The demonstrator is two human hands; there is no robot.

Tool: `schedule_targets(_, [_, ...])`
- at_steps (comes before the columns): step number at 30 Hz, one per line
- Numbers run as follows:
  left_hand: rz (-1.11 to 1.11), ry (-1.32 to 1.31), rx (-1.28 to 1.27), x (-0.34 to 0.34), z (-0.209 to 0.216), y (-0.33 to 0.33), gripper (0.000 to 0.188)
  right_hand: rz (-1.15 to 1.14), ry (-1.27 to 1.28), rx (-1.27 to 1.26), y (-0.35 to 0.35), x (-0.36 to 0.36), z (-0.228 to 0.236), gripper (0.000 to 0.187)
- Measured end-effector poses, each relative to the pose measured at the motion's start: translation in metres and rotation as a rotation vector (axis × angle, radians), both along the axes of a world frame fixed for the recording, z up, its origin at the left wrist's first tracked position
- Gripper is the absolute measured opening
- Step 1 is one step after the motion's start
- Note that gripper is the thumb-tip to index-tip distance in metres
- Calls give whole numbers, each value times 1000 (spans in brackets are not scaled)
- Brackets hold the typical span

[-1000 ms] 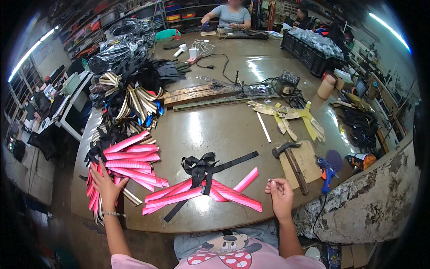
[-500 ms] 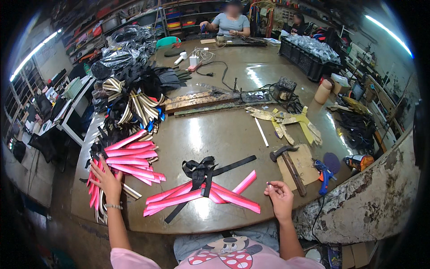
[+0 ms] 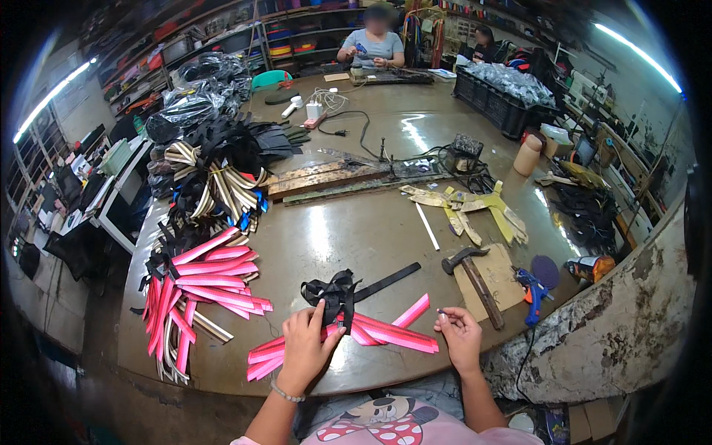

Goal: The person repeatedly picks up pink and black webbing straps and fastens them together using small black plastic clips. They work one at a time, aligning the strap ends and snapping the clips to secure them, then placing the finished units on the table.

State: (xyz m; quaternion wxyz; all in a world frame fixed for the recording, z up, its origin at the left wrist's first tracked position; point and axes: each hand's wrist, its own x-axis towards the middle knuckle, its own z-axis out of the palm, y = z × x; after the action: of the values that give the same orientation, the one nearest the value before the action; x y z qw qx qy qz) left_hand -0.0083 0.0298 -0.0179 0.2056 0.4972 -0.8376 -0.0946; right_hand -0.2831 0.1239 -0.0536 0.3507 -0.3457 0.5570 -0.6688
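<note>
On the near table a bundle of pink webbing straps [image 3: 389,331] lies crosswise, bound at its middle by a tangled black strap [image 3: 326,289]. My left hand [image 3: 305,343] grips this bundle from above, left of its middle, hiding part of the pink straps. Its index finger rests on the black strap, with the thumb lower down. To the right of the bundle, my right hand [image 3: 460,337] is raised palm up. Thumb and index finger pinch something tiny and dark, too small to make out.
More pink straps [image 3: 215,278] are piled at the left, below cream-striped straps [image 3: 215,189]. On the right, a hammer [image 3: 482,289] lies on cardboard [image 3: 508,278] beside a blue glue gun [image 3: 532,293]. Yellow pieces [image 3: 504,215] lie farther back. A person [image 3: 374,48] sits at the far end.
My left hand has moved right from the pink strap pile onto the bundle in front of me. The bundle has shifted slightly to the right. My right hand keeps its pinch in nearly the same place.
</note>
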Motion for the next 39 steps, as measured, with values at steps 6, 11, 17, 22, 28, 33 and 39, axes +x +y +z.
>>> schedule_targets(6, [-43,93,-104,0,0,12,75,-4,-22,-23,-2,0,-3,20])
schedule_targets(11, [-23,266,118,2,-5,18,70,-20,-8,49,-7,-2,7,19])
schedule_targets(17, [4,241,-60,-9,-3,27,53,-109,242,97,-38,-39,50,18])
schedule_targets(22, [-35,104,-92,-22,2,35,43,-274,1010,90,-87,-68,51,11])
schedule_targets(28, [-64,105,-72,-28,8,29,34,-226,1093,78,-97,-75,27,14])
schedule_targets(33, [-161,278,71,-23,26,25,24,-403,1136,2,-93,-73,29,14])
schedule_targets(39, [75,635,334,-6,43,30,14,-358,1173,118,-92,-73,36,12])
